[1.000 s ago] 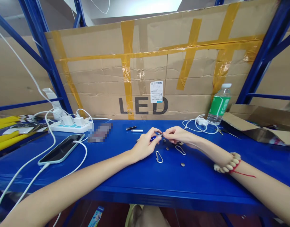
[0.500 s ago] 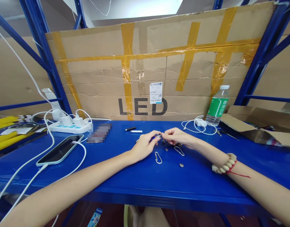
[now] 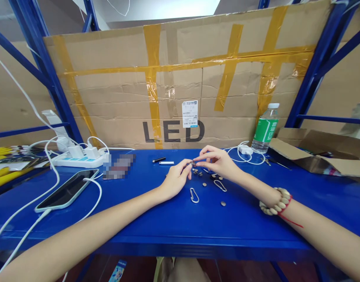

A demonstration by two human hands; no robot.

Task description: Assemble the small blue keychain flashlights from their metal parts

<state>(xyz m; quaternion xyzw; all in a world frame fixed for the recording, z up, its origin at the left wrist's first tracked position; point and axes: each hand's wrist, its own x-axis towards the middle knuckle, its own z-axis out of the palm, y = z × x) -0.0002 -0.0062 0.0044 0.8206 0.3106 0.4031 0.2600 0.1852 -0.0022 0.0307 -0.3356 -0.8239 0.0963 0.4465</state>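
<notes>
My left hand point(image 3: 176, 179) is closed, pinching a small shiny metal piece point(image 3: 192, 163) between thumb and fingertips. Fingers largely cover the piece, so its kind cannot be made out. From the right, my right hand point(image 3: 216, 162) reaches over with its index finger and thumb on the same piece. Several small metal parts point(image 3: 197, 172) lie just below the fingertips. Nearer to me are two silver carabiners, one to the left point(image 3: 194, 195) and another point(image 3: 220, 185) below my right hand. Two round metal discs, one small point(image 3: 204, 184) and one nearer the edge point(image 3: 223, 203), lie beside them.
On the blue table point(image 3: 174, 223), a phone point(image 3: 67, 190) with white cables and a power strip point(image 3: 80, 158) sit left. A black pen-like stick point(image 3: 159, 159) and a silver one point(image 3: 166, 163) lie behind. A water bottle point(image 3: 265, 129) and an open cardboard box point(image 3: 309, 156) stand right.
My right hand has shifted slightly up and its fingers have straightened, uncovering more small metal parts beneath. The left hand keeps its pinch. The whole view has moved a little.
</notes>
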